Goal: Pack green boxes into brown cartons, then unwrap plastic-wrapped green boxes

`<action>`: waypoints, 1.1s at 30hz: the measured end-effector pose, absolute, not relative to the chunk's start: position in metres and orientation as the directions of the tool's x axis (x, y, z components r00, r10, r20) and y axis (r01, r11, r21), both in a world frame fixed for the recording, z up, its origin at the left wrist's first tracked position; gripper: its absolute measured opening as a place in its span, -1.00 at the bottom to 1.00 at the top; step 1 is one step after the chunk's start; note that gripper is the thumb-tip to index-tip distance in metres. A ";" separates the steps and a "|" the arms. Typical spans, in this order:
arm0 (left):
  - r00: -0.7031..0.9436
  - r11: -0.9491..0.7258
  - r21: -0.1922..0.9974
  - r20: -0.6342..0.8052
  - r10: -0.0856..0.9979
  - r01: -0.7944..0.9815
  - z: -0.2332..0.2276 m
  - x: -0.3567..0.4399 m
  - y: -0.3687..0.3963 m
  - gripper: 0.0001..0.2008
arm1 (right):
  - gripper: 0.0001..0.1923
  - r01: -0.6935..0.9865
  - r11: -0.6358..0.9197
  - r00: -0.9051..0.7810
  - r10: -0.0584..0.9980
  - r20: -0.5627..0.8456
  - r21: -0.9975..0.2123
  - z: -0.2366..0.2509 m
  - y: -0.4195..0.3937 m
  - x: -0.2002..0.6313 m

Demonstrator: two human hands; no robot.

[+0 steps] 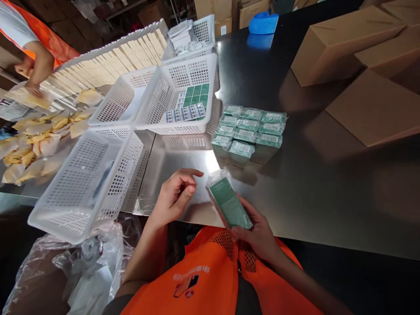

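Observation:
My right hand (259,234) grips the lower end of a green box (229,203) above the front edge of the metal table. Clear plastic wrap covers the box and bunches loosely at its far end. To the left of the box is my left hand (179,192), holding nothing visible; its index finger points toward the wrap and the thumb stands apart, the other fingers curled. Just beyond, several plastic-wrapped green boxes (251,127) stand in a tight block, with barcode labels on their tops. A white basket (177,129) behind holds green boxes and label sheets (186,113).
More white baskets (74,210) stand at the left. Yellowish padded packets (36,135) lie farther left, near a co-worker's arm (42,61). Cardboard boxes (341,48) and a blue plastic object (263,22) occupy the far right and back. A plastic-lined bin (82,271) sits below.

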State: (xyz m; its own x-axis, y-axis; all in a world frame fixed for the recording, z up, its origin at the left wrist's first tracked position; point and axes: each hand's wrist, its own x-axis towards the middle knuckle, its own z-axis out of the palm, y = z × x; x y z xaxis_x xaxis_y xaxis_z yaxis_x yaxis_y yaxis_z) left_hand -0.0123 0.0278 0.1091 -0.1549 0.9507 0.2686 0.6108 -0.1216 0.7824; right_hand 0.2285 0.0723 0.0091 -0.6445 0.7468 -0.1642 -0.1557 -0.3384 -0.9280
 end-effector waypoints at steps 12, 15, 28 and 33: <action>-0.183 -0.231 0.963 0.255 0.949 0.141 0.111 -0.006 0.035 -0.83 | -0.23 -0.331 -0.709 -0.837 0.525 -0.153 -0.623 0.015 0.070 0.232; -0.153 -0.142 0.969 0.112 0.982 -0.202 0.112 -0.011 0.031 -0.73 | -0.29 -0.338 -0.692 -0.818 0.551 -0.164 -0.637 0.012 0.072 0.232; -0.135 0.551 0.790 -0.535 0.834 0.271 0.129 -0.035 0.030 -0.81 | -0.49 -0.223 -0.153 -0.690 0.722 0.045 -0.963 0.013 0.081 0.233; 0.127 0.497 0.824 -0.542 0.830 0.272 0.127 -0.053 0.024 -0.53 | -0.50 -0.220 -0.101 -0.725 0.682 0.094 -0.970 0.012 0.082 0.234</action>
